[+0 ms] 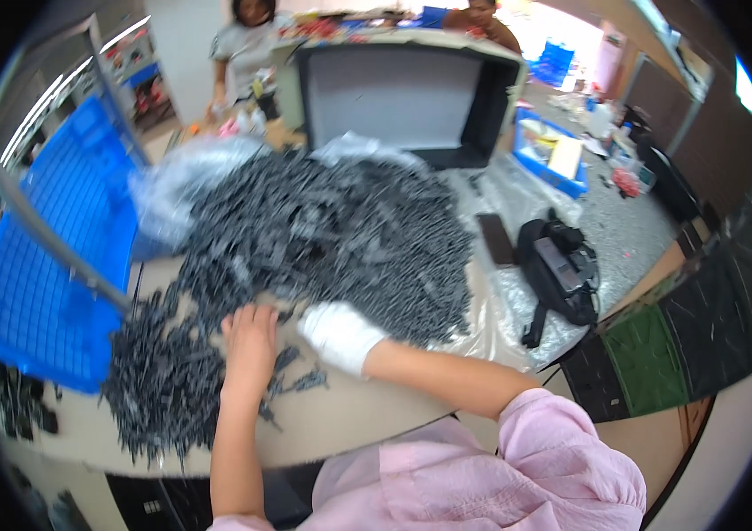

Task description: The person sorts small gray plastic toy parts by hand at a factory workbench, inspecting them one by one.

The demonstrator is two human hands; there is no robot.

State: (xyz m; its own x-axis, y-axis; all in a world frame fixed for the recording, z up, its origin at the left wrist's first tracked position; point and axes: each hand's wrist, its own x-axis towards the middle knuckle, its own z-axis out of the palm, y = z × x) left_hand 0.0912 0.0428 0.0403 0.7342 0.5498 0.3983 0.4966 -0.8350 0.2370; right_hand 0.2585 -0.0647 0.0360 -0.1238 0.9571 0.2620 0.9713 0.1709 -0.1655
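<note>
While dark strips (340, 230) lie heaped across the table (376, 420), the bare left hand (252, 341) and gloved right hand (339, 338) are at their near edge; I cannot tell whether fingers grasp any. A pale mark (614, 402) is unreadably small.

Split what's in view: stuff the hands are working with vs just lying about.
Seemingly in use:
- bare left hand, at the smaller heap of dark grey strips
- white-gloved right hand, by the larger heap of dark grey strips

Apparently just lying about:
- dark phone-like slab
- black strapped bag
- shallow blue tray
</note>
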